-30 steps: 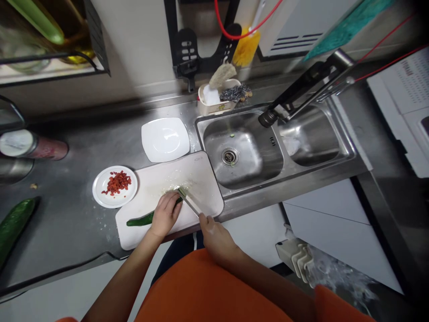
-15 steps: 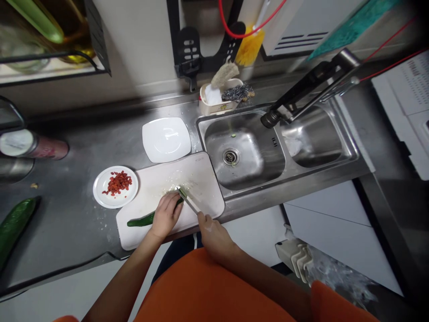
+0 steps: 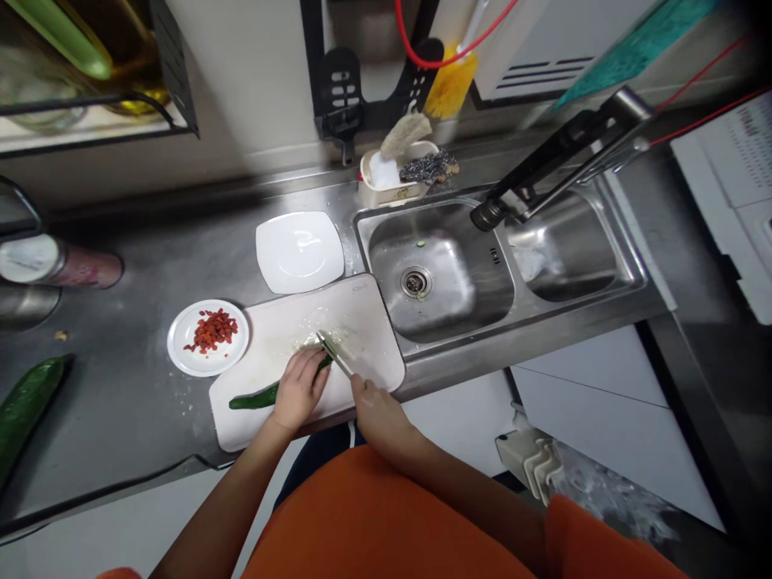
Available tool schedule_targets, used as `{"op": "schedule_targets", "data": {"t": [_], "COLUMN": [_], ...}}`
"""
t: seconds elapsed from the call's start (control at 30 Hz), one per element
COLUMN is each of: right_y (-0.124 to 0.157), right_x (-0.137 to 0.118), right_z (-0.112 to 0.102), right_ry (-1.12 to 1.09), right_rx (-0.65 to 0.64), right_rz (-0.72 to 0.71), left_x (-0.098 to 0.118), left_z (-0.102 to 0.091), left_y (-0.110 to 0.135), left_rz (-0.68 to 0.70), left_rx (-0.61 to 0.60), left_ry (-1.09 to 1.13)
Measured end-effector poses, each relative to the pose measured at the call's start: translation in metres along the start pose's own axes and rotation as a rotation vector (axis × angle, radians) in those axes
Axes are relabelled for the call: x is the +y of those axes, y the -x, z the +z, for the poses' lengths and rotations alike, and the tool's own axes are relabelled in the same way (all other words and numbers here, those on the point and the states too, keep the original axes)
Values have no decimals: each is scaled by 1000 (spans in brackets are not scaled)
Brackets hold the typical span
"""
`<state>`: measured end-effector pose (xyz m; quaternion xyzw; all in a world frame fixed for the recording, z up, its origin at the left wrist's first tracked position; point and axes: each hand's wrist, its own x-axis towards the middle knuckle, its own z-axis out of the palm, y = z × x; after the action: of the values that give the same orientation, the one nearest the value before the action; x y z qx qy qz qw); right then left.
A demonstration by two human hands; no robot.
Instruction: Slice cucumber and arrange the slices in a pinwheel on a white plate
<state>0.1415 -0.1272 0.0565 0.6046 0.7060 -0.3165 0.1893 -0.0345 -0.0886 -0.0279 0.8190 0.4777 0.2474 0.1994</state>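
A long green pepper (image 3: 252, 396) lies on the white cutting board (image 3: 362, 322). My left hand (image 3: 298, 390) presses down on its right part, fingers curled over it. My right hand (image 3: 377, 414) is closed round the handle of a knife (image 3: 334, 354), whose blade rests across the pepper's right end, just beyond my left fingertips. Pale scraps lie on the board near the blade.
A small round plate of chopped red pieces (image 3: 208, 336) sits left of the board, a square white plate (image 3: 300, 251) behind it. A double steel sink (image 3: 440, 277) with a faucet (image 3: 543, 173) lies to the right. A cucumber (image 3: 24, 406) rests at the far left.
The knife and my right hand have shifted slightly left along the pepper. My left hand stays pressed on it.
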Motion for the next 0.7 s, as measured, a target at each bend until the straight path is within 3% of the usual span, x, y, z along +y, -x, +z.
{"op": "schedule_targets", "data": {"t": [0.4, 0.7], "right_y": [-14, -13], "right_x": [-6, 1], "right_z": [-9, -3], "right_ry": [-79, -117], "right_rx": [-16, -4], "right_rz": [29, 35], "left_x": [1, 2], "left_z": [-1, -1], "left_y": [-1, -2], "left_rz": [4, 17], "left_rx": [9, 16], "left_ry": [0, -21]}}
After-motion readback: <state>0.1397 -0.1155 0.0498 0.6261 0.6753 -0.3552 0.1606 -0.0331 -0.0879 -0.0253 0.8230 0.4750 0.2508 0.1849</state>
